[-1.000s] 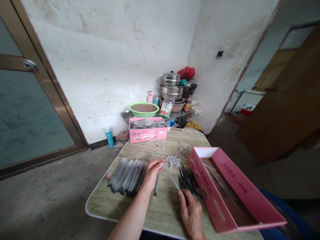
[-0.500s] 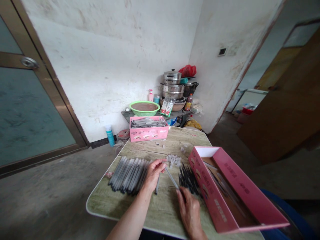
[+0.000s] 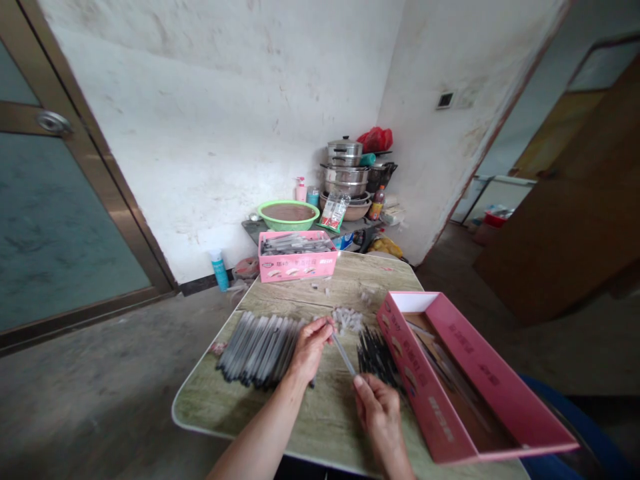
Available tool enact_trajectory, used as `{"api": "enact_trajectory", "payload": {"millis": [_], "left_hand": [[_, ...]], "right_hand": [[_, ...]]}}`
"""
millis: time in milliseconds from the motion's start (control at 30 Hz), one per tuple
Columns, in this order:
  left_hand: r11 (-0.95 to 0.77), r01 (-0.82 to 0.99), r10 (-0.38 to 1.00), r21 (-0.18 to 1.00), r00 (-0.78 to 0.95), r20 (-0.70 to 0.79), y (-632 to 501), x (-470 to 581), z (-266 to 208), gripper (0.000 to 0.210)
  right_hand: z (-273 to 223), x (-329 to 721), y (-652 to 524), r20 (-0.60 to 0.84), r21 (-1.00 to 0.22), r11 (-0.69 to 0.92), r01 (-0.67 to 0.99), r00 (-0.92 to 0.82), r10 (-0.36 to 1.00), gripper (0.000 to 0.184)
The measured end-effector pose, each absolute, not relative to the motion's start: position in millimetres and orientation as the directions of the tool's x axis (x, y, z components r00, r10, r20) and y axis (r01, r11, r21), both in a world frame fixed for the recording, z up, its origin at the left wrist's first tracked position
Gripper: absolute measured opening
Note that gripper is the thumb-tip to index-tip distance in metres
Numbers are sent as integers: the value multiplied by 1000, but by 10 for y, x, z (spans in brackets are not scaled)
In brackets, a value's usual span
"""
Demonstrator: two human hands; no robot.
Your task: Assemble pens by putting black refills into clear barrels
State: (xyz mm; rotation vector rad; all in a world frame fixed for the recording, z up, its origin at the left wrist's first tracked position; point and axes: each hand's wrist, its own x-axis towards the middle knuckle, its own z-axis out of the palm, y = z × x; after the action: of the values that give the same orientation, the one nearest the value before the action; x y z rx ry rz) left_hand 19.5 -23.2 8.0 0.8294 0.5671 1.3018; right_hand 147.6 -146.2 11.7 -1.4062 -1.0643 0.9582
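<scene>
Both my hands hold one slim translucent pen barrel [image 3: 344,353], slanted over the table. My left hand [image 3: 311,343] pinches its upper end, and my right hand [image 3: 377,400] grips the lower end between thumb and fingers. Left of my left hand lies a row of frosted pen barrels [image 3: 260,350] with dark ends, side by side. Small whitish plastic pieces [image 3: 347,319] are heaped just beyond my fingertips. A bunch of thin black pointed pieces [image 3: 377,357] lies beside my right hand, against a pink box; their exact kind I cannot make out.
The long pink box [image 3: 420,387] on the right holds a few clear and dark sticks. Another pink box [image 3: 298,268], full of barrels, stands at the far edge of the wood-patterned table [image 3: 330,433]. Behind are a green basin [image 3: 289,225] and stacked pots [image 3: 345,177].
My right hand has turned slightly, its thumb now lying more on top of the barrel. My left hand has shifted a little, still pinching the upper end.
</scene>
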Motion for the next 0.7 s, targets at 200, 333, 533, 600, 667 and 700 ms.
{"api": "enact_trajectory", "payload": {"millis": [200,333,533,600,667,700], "left_hand": [[19,-539,977,842,187,98,-252,223,80,32],[-74,-415,978,907,148,148,-246,99,261,41],[-258,-14,966,966,9,258,27,-324,562,26],[-290,247,956,924,38,290,97,-364,548,12],[-284,533,955,797,83,285,107,-338,487,6],[-274,655,956,704,109,271,92,-314,450,7]], "right_hand": [[118,1289,-1466,-88,-995,-72,-63,298,950,46],[154,1286,-1463,-59,-996,-73,56,209,976,49],[192,1504,-1577,-7,-978,-54,199,228,974,49],[203,1528,-1622,-10,-976,-59,210,228,974,48],[229,1516,-1665,-20,-977,-62,202,206,978,48],[254,1507,-1687,-22,-978,-61,198,193,981,48]]}}
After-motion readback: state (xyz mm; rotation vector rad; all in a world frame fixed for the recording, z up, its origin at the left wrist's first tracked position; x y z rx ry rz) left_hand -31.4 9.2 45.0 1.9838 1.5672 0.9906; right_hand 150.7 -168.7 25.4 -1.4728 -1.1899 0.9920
